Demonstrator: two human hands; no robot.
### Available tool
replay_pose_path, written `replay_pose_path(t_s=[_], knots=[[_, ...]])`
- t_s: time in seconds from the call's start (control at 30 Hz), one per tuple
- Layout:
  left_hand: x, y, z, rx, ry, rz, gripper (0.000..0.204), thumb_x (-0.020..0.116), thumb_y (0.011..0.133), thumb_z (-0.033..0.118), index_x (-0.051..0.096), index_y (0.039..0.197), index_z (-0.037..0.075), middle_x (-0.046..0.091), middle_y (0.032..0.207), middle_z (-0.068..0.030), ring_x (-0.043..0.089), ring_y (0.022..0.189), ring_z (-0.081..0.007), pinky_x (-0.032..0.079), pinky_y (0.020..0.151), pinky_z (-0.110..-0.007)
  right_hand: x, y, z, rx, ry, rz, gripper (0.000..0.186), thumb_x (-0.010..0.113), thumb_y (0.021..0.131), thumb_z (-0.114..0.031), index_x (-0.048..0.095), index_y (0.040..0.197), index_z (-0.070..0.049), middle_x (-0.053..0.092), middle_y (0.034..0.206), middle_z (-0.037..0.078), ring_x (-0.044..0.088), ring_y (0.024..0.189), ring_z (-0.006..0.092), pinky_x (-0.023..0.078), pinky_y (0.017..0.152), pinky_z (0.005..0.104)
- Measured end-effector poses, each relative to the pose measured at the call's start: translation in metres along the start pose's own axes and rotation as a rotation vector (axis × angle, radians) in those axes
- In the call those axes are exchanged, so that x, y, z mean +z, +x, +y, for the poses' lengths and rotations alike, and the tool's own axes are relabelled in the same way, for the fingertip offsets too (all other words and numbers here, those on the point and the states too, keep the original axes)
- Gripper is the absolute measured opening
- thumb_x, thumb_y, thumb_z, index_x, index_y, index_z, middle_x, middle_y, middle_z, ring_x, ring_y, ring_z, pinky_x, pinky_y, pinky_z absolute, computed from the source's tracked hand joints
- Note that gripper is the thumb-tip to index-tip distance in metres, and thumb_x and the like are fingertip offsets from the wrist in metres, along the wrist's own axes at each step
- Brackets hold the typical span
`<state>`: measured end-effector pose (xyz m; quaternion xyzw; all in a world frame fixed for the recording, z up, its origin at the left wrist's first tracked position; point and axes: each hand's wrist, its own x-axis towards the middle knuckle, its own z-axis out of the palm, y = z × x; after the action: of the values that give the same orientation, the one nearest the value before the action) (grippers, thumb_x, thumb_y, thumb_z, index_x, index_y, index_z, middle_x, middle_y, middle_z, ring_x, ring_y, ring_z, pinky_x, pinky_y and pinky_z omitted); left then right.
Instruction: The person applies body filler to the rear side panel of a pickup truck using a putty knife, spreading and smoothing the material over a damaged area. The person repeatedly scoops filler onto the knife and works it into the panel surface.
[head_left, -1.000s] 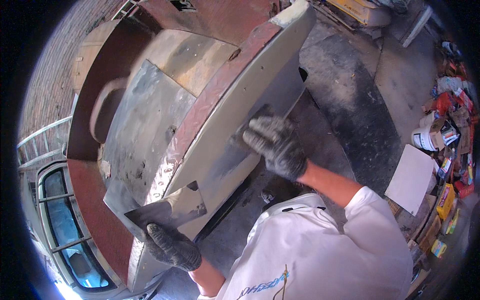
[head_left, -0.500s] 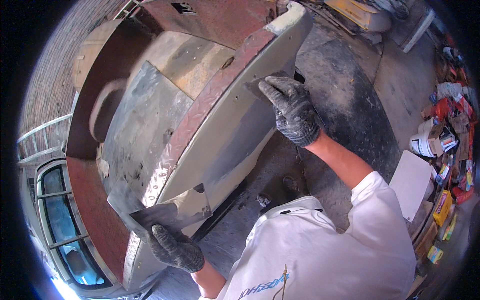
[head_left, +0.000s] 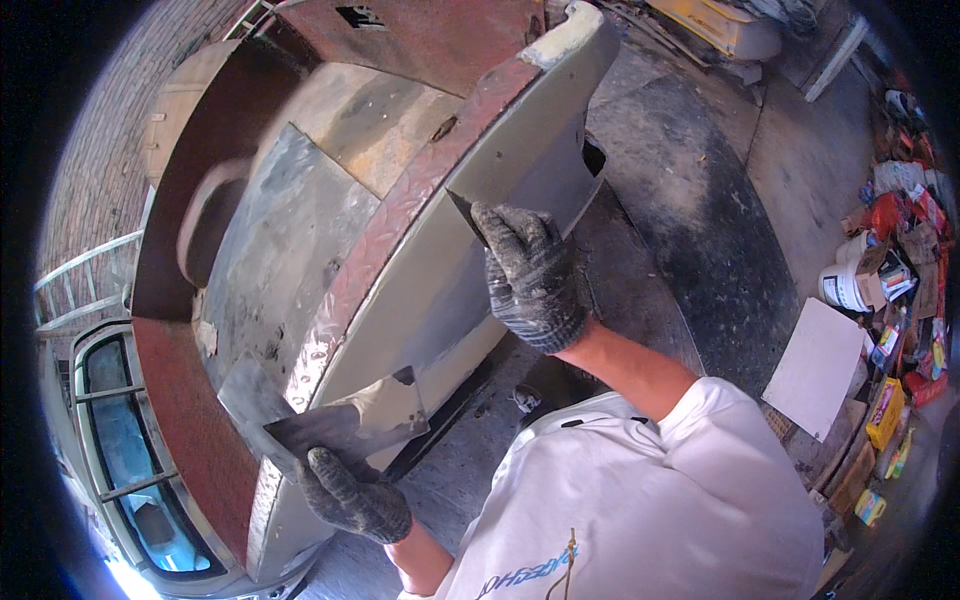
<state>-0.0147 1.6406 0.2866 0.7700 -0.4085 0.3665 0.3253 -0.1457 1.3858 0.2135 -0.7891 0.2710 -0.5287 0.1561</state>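
Note:
A long curved side panel of a vehicle's load bed runs up the middle of the view, coated cream with smeared grey patches. My right hand, in a dirty grey knit glove, presses a thin dark spreader to the upper part of this panel. Only the spreader's edge shows beyond the fingers. My left hand, gloved alike, grips a thin, shiny flat sheet by its near edge. That sheet lies across the panel's lower end in this view, with dark smears on it; whether they touch is unclear.
Left of the panel lies the load bed's worn metal floor, with a reddish-brown wall. A cab window is at lower left. White buckets, a white board and mixed clutter line the right. A yellow object lies at the back.
My right hand and the spreader have moved down along the panel and a little left. My left hand and its sheet have hardly shifted.

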Motion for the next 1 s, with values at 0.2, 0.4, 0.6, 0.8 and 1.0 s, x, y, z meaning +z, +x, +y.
replay_pose_path(t_s=[0.2,0.4,0.6,0.8,1.0], knots=[[-0.002,-0.006,-0.012,-0.262,-0.371,0.001,0.024,0.055,0.097,0.009,0.059,0.115,-0.007,0.062,0.107,-0.0177,0.061,0.089,-0.0213,0.054,0.072,-0.030,0.013,0.007,-0.023,0.104,-0.048,0.010,0.048,0.057,0.081,-0.003,0.054,0.129,0.000,0.055,0.112,0.019,0.053,0.100,0.0355,0.043,0.091,0.0458],[0.000,-0.010,-0.026,0.027,-0.096,-0.019,0.024,0.052,0.099,0.010,0.060,0.112,-0.009,0.063,0.104,-0.0184,0.061,0.087,-0.0208,0.054,0.071,-0.030,0.025,0.004,-0.032,0.133,-0.117,-0.003,0.052,0.058,0.081,-0.007,0.050,0.132,0.002,0.053,0.115,0.020,0.053,0.102,0.0366,0.043,0.092,0.0469],[0.000,-0.005,-0.035,0.062,-0.123,-0.108,0.026,0.049,0.099,0.002,0.056,0.124,-0.001,0.061,0.111,-0.0211,0.063,0.090,-0.0270,0.056,0.075,-0.035,0.043,-0.004,-0.045,0.146,-0.199,-0.019,0.058,0.060,0.080,-0.013,0.047,0.135,0.003,0.051,0.118,0.021,0.053,0.103,0.0368,0.044,0.093,0.0469],[0.002,-0.004,-0.041,-0.004,-0.172,-0.116,0.026,0.049,0.098,0.002,0.056,0.123,-0.003,0.060,0.112,-0.0241,0.064,0.090,-0.0284,0.056,0.075,-0.035,0.016,-0.023,-0.041,0.074,-0.050,-0.044,0.050,0.059,0.080,-0.010,0.056,0.130,-0.006,0.057,0.115,0.017,0.055,0.104,0.0353,0.045,0.092,0.0457],[-0.001,-0.005,-0.041,-0.104,-0.147,-0.090,0.027,0.052,0.099,0.014,0.061,0.109,-0.010,0.065,0.101,-0.0178,0.061,0.086,-0.0201,0.053,0.071,-0.031,-0.001,-0.005,-0.013,0.126,-0.153,0.072,0.052,0.060,0.077,-0.007,0.055,0.129,-0.006,0.059,0.112,0.017,0.057,0.097,0.0350,0.046,0.087,0.0462]])
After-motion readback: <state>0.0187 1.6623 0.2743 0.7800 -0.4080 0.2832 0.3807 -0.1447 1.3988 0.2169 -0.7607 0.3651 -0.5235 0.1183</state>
